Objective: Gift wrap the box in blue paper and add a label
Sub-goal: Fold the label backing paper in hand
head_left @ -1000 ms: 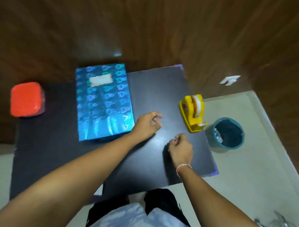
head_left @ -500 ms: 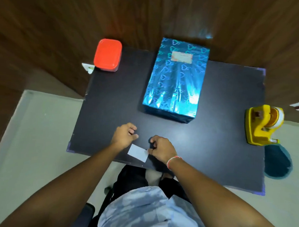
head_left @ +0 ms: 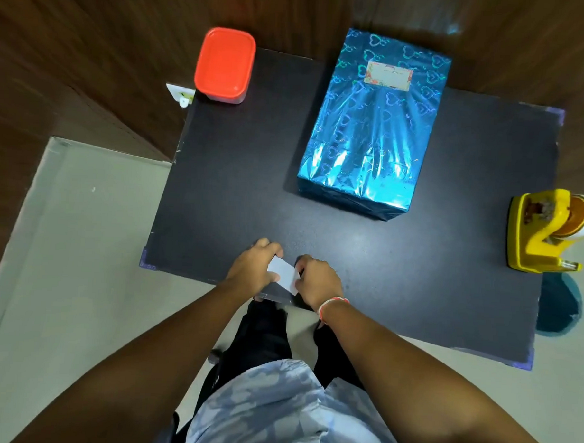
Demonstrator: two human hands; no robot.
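A box wrapped in shiny blue heart-print paper (head_left: 371, 131) lies on the black table (head_left: 239, 172), far of centre. A pale label with a floral border (head_left: 388, 76) is stuck on its top near the far end. At the table's near edge my left hand (head_left: 253, 268) and my right hand (head_left: 318, 279) both pinch a small white slip of paper (head_left: 283, 274) between them, left on its left side, right on its right side. Both hands are well short of the box.
A red-lidded container (head_left: 225, 64) stands at the table's far left corner. A yellow tape dispenser (head_left: 548, 231) sits at the right edge, with a teal bin (head_left: 559, 306) on the floor below it. Wood-panelled walls stand behind and to the left.
The view swung left, then drew closer. The white slip appeared between my hands, which have come closer together on it and lifted it at the near edge.
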